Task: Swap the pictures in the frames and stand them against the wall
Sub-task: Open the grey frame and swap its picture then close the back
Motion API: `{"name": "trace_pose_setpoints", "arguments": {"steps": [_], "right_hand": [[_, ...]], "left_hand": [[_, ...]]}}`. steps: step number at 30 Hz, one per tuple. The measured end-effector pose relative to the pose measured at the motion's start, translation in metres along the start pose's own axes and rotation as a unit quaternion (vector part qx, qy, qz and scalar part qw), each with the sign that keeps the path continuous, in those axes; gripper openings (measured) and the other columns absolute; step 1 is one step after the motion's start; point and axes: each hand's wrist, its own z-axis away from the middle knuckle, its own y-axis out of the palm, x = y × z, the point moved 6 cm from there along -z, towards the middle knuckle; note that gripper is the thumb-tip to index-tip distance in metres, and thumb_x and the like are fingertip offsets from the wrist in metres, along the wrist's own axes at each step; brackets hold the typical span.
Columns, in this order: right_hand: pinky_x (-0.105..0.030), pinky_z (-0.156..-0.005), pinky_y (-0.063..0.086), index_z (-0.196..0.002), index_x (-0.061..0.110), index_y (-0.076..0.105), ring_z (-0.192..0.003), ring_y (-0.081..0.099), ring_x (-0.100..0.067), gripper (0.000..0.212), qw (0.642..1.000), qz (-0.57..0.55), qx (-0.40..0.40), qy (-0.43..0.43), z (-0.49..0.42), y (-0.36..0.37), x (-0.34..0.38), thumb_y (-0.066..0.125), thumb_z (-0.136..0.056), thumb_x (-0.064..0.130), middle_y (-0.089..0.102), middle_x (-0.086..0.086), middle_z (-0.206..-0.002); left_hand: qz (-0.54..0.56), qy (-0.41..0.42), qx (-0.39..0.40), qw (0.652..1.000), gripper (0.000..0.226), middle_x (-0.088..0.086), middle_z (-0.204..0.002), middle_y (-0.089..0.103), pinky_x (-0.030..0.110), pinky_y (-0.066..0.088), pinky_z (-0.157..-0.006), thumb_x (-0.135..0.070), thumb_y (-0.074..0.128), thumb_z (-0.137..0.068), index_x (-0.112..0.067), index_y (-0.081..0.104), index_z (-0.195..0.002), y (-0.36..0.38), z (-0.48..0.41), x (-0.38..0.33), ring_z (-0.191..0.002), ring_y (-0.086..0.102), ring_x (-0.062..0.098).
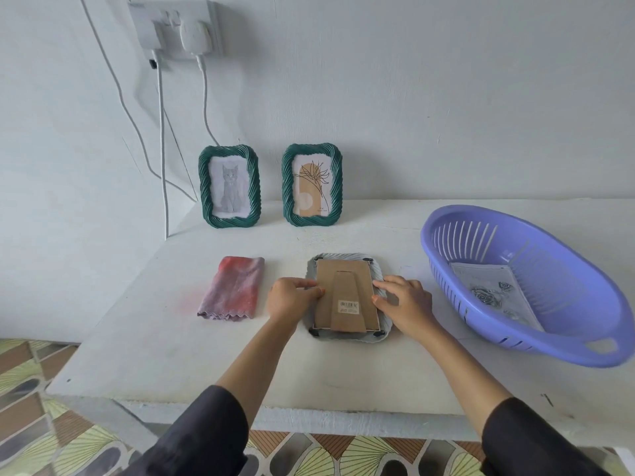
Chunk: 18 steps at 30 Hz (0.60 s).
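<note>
On the white table (165, 345), a green frame with a cat picture (229, 187) is leaning at the wall, with a folded pinkish cloth (233, 286) lying nearer. The left hand (292, 300) is gripping, fingers curled, the left edge of a white frame (343, 258) lying face down, its cardboard backing (343, 286) up. A green frame with a plant drawing (312, 185) is standing behind. The right hand (405, 304) is resting relaxed fingers on the right rim. A rose picture (494, 293) is lying in the purple basket (567, 290).
</note>
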Motion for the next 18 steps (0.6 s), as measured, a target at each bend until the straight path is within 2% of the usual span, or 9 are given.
{"name": "trace_pose_setpoints", "arguments": {"steps": [5, 11, 13, 15, 18], "right_hand": [[-0.032, -0.103, 0.021, -0.127, 0.032, 0.054, -0.127, 0.036, -0.018, 0.036, 1.0, 0.006, -0.005, -0.004, 0.001, 0.0, 0.001, 0.052, -0.091, 0.036, 0.046, 0.009, -0.139], [-0.031, -0.103, 0.021, -0.127, 0.033, 0.053, -0.127, 0.035, -0.018, 0.036, 1.0, 0.008, -0.005, -0.003, 0.002, 0.0, 0.0, 0.052, -0.091, 0.037, 0.046, 0.009, -0.139], [-0.031, -0.102, 0.021, -0.127, 0.033, 0.053, -0.127, 0.036, -0.019, 0.037, 1.0, 0.008, -0.005, -0.003, 0.002, 0.0, 0.0, 0.052, -0.091, 0.037, 0.046, 0.009, -0.139], [-0.032, -0.103, 0.021, -0.127, 0.033, 0.053, -0.127, 0.036, -0.018, 0.036, 1.0, 0.009, -0.007, -0.002, 0.001, 0.0, -0.001, 0.051, -0.091, 0.038, 0.046, 0.009, -0.139], [-0.032, -0.103, 0.021, -0.127, 0.034, 0.053, -0.127, 0.036, -0.018, 0.036, 1.0, 0.012, -0.008, 0.0, 0.001, 0.001, -0.001, 0.051, -0.091, 0.038, 0.046, 0.01, -0.139]], "left_hand": [[0.03, 0.002, 0.002, 1.0, 0.021, 0.009, -0.099, 0.072, 0.041, 0.053, -0.09, -0.018, 0.08, -0.069, -0.013, 0.075, -0.089, 0.0, 0.0, -0.005, -0.096, 0.066, 0.023], [0.033, 0.024, 0.016, 0.999, 0.029, 0.007, -0.089, 0.069, 0.035, 0.054, -0.086, -0.013, 0.079, -0.071, -0.006, 0.072, -0.099, 0.001, 0.001, -0.021, -0.081, 0.062, 0.017], [0.04, 0.029, 0.024, 0.999, 0.028, 0.005, -0.083, 0.067, 0.032, 0.053, -0.08, -0.01, 0.077, -0.072, -0.005, 0.071, -0.099, 0.002, 0.002, -0.026, -0.073, 0.061, 0.016], [0.053, 0.024, 0.041, 0.997, 0.027, 0.004, -0.076, 0.065, 0.028, 0.052, -0.066, -0.006, 0.074, -0.074, -0.004, 0.068, -0.101, 0.003, 0.003, -0.028, -0.061, 0.058, 0.014], [0.069, 0.023, 0.082, 0.994, 0.032, 0.003, -0.071, 0.063, 0.022, 0.049, -0.057, 0.001, 0.069, -0.077, -0.003, 0.063, -0.108, 0.005, 0.004, -0.03, -0.058, 0.058, 0.013]]}}
